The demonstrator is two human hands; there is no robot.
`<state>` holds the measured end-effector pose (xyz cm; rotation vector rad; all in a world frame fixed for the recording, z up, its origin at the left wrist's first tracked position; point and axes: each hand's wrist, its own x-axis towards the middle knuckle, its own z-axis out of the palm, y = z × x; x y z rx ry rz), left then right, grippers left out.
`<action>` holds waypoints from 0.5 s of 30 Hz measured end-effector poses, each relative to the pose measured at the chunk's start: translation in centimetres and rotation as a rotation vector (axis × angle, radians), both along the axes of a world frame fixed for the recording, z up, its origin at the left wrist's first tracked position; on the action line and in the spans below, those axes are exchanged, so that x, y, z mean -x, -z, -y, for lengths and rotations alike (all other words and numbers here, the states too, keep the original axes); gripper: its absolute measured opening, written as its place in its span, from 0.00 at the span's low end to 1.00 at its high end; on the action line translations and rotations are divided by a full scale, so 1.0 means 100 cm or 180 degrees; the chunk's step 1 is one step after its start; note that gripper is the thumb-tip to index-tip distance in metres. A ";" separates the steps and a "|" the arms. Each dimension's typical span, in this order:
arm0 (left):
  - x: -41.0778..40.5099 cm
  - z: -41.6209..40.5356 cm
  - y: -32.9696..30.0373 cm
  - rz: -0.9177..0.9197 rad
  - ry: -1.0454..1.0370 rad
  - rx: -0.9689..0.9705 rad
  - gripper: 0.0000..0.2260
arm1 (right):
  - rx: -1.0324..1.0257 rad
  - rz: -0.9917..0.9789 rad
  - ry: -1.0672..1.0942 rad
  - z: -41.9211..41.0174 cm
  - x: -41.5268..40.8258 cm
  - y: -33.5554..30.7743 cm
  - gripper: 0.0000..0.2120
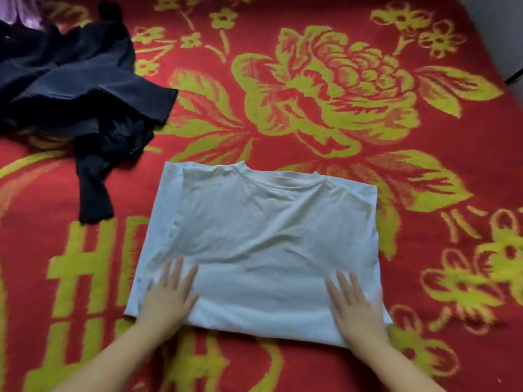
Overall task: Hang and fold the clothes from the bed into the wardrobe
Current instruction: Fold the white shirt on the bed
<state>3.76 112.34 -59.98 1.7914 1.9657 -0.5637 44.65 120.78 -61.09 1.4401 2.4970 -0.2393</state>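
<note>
White T-shirt [263, 244] lies flat on the red floral bedspread [368, 137], lower centre of the frame, sleeves already tucked in so it reads as a rough rectangle, neckline at its upper edge. Left hand [167, 298] presses flat on the lower left corner of the shirt, fingers straight and spread, holding nothing. Right hand [356, 306] does the same on the lower right corner, palm down, fingers straight, nothing gripped. Pile of dark clothes [70, 89] sits in the upper left of the frame, well apart from the shirt, one black sleeve [93, 193] trailing down toward it but not touching. Something purple [22, 12] shows at the top left edge, too cropped to name. Wardrobe not in view. Step looks like smoothing before a fold of the hem up toward the collar. Risks, as judgement: wrinkles across the middle get locked in if the fold goes now; the left tucked edge sticks out wider than the right, so the fold may come out skewed; thin fabric could drag on the plush bedspread and undo the sleeve tucks when lifted.
</note>
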 end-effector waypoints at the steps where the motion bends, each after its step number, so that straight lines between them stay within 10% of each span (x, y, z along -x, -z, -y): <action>1: 0.013 0.008 0.004 -0.0078 -0.0134 -0.0146 0.27 | 0.0032 0.0256 0.0086 0.001 -0.017 0.000 0.44; 4: 0.034 0.012 -0.002 -0.0014 -0.0536 -0.0462 0.29 | 0.0304 0.0663 0.0801 -0.008 -0.049 -0.007 0.70; 8: 0.036 -0.003 -0.019 0.0187 -0.2418 -0.0382 0.37 | -0.0209 0.0310 0.0782 -0.010 -0.008 -0.030 0.36; 15: 0.047 -0.001 -0.019 0.1773 -0.3649 -0.0641 0.18 | 0.0791 -0.0072 0.0205 0.052 0.124 -0.033 0.30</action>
